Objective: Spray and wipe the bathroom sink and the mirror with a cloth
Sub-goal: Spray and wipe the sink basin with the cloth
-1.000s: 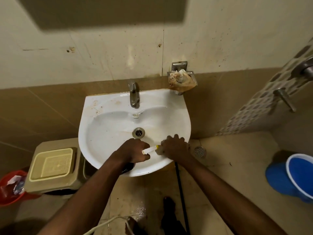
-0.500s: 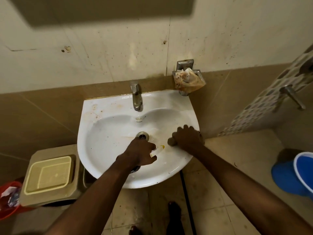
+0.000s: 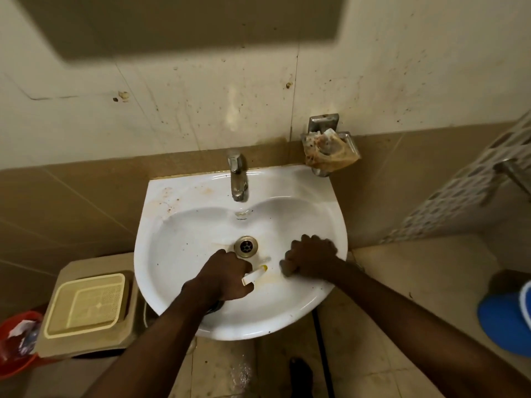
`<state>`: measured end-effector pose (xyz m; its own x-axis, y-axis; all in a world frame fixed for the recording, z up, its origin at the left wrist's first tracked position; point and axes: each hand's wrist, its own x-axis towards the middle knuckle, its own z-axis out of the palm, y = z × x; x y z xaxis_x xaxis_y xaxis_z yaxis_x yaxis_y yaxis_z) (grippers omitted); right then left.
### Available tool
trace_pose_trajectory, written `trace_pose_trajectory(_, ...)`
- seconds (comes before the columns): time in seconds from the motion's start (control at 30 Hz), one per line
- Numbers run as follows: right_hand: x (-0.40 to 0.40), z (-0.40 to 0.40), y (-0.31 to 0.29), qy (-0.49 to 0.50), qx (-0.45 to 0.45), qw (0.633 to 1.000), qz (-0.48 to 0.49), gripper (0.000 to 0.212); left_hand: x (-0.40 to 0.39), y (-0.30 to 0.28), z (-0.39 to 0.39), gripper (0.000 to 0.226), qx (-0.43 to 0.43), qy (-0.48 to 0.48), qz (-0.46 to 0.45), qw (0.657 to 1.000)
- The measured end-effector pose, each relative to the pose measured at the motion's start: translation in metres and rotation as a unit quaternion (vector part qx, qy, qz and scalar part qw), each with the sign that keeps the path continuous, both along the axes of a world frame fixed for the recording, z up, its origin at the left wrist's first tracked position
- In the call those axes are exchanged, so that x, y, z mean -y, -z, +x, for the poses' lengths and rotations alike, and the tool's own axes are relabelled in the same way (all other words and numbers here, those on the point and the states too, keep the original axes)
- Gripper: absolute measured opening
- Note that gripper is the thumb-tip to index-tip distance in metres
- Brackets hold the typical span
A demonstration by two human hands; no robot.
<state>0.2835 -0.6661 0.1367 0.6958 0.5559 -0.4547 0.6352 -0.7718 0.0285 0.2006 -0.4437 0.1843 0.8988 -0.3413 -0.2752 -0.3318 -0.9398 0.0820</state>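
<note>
two hands [image 3: 227, 275] [image 3: 311, 261] work inside stained white sink [image 3: 178, 254] against tan-tiled wall [image 3: 71, 202].

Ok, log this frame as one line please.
left hand: grips spray bottle | right hand: scrubs sink bowl, cloth barely visible | phase: wiping

We look down on a white wall-mounted sink [image 3: 178, 254], brown stains around its drain [image 3: 246, 246]. On the tiled floor [image 3: 382, 282] below sit a beige bin [image 3: 86, 334] topped by a cream tray [image 3: 86, 304], a red bucket [image 3: 17, 366] and a blue bucket [image 3: 508, 317].
</note>
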Motion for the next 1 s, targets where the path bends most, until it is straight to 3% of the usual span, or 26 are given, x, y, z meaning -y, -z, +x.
trace_pose_trajectory(0.13, 0.005, 0.031, -0.013, 0.044, 0.207, 0.976, -0.058, 0.019, 0.021, 0.001, 0.004, 0.032, 0.005, 0.016, -0.027, 1.0)
trace_pose_trajectory(0.27, -0.006, 0.038, 0.014, -0.043, 0.143, 0.987, -0.064, 0.013, 0.024, 0.008, 0.014, 0.038, 0.028, 0.008, 0.021, 0.999)
trace_pose_trajectory(0.37, -0.018, 0.052, 0.021, -0.067, 0.21, 0.975, -0.001, 0.021, 0.019, 0.013, 0.019, 0.036, 0.036, -0.005, 0.042, 0.998)
trace_pose_trajectory(0.47, -0.03, 0.071, 0.022, -0.133, 0.308, 0.938, 0.094, 0.011, 0.016, 0.013, 0.019, 0.028, 0.047, 0.016, 0.03, 0.998)
trace_pose_trajectory(0.53, -0.034, 0.079, 0.025, -0.198, 0.299, 0.927, 0.114, 0.022, 0.016, 0.016, 0.021, 0.031, 0.068, 0.011, 0.054, 0.996)
trace_pose_trajectory(0.6, -0.031, 0.082, 0.021, -0.23, 0.26, 0.934, 0.079, 0.018, 0.017, 0.022, 0.02, 0.031, 0.037, -0.005, 0.043, 0.998)
trace_pose_trajectory(0.67, -0.018, 0.076, 0.01, -0.181, 0.206, 0.96, 0.05, 0.012, 0.02, 0.032, 0.02, 0.035, 0.031, -0.007, 0.048, 0.998)
trace_pose_trajectory(0.73, -0.001, 0.067, 0.003, -0.082, 0.123, 0.989, 0.01, 0.027, 0.025, 0.031, 0.02, 0.036, 0.04, 0.01, 0.06, 0.997)
trace_pose_trajectory(0.8, 0.011, 0.067, 0.0, -0.044, 0.067, 0.997, 0.016, 0.032, 0.031, 0.029, 0.02, 0.037, 0.03, 0.015, 0.049, 0.998)
trace_pose_trajectory(0.93, -0.01, 0.063, 0.001, -0.071, 0.197, 0.977, 0.033, 0.016, 0.03, 0.028, 0.021, 0.037, 0.042, 0.015, 0.032, 0.998)
trace_pose_trajectory(1.0, -0.031, 0.061, 0.013, -0.087, 0.215, 0.972, 0.025, 0.016, 0.027, 0.03, 0.021, 0.037, 0.039, 0.018, 0.026, 0.999)
